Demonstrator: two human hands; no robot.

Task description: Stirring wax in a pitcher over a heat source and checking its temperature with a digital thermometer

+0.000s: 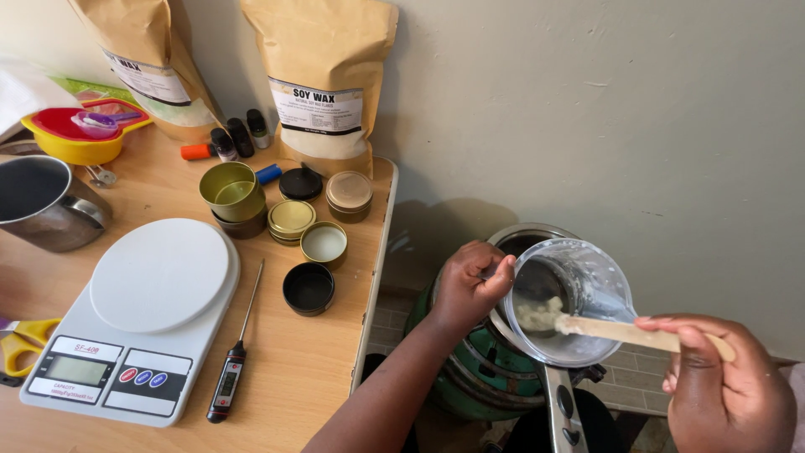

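- Even, soft daylight; scene bright, colours true, no harsh highlights.
- Light falls from upper left: soft shadow of the table (381, 252) edge and arm lies on the wall (629, 126) at centre.
- Mild sheen on white scale (138, 323) plate and gold tins (291, 220); faint glare on clear plastic cup (587, 289).
- Focus sharp across the frame; no motion blur on hands.
- Wide-lens bowing at edges: table edge and kraft bags (323, 80) lean outward.

Two brown paper bags (323, 80), three dark dropper bottles (241, 136), six round tins (232, 190), one white scale (138, 323), one probe thermometer (235, 361), two hands (470, 289).
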